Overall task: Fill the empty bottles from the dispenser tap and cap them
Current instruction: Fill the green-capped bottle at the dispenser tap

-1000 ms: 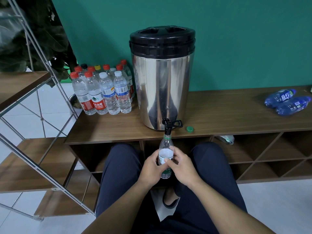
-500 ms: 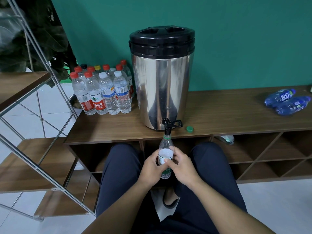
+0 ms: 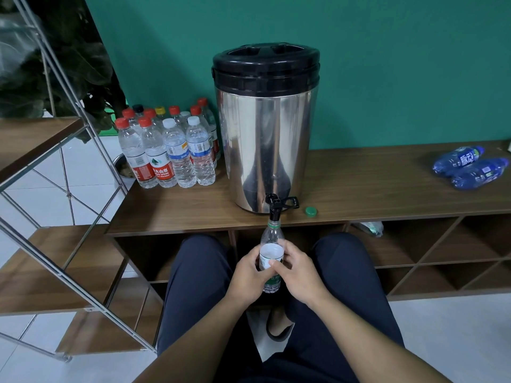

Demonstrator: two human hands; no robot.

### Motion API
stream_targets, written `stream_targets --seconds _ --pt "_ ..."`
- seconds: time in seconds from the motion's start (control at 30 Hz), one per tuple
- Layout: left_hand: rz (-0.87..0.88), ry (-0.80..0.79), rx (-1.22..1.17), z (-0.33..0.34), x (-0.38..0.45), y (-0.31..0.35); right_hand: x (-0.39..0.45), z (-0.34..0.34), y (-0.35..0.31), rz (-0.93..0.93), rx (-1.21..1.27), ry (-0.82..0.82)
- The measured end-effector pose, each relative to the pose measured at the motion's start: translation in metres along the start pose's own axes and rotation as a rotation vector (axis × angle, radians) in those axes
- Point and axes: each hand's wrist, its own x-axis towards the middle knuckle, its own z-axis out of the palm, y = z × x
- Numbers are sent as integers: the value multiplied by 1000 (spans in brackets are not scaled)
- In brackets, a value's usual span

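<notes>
Clear ribbed plastic bottle (image 3: pixel 270 251), uncapped, stands upright with its mouth directly under the black tap (image 3: pixel 274 210) of the polished steel cylindrical dispenser (image 3: pixel 265 139). Left hand (image 3: pixel 250 275) and right hand (image 3: pixel 297 272) both wrap curled fingers round its labelled middle. Green cap (image 3: pixel 311 211) lies on the wood-grain shelf (image 3: pixel 373 189) beside the tap.

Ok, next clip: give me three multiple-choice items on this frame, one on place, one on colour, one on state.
1. Where does the loose cap lie?
A. on the wooden counter, right of the tap
B. on the floor
C. on the dispenser lid

2. What colour is that cap?
A. red
B. green
C. white

3. How is the bottle under the tap held?
A. by the left hand alone
B. by both hands, left and right hand
C. it stands free

Key: 1 A, it sits on the counter beside the dispenser base; 2 B, plainly green; 3 B, fingers of both hands wrap the bottle.
</notes>
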Motion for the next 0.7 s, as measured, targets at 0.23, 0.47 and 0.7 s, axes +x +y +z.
stream_targets --seconds 0.23,0.47,0.7 --pt "-1 1 1 1 1 0 0 0 1 0 8 6" --pt "2 1 -2 1 0 0 1 0 2 -3 11 9" --pt "7 4 14 1 1 -1 3 0 5 1 12 -2"
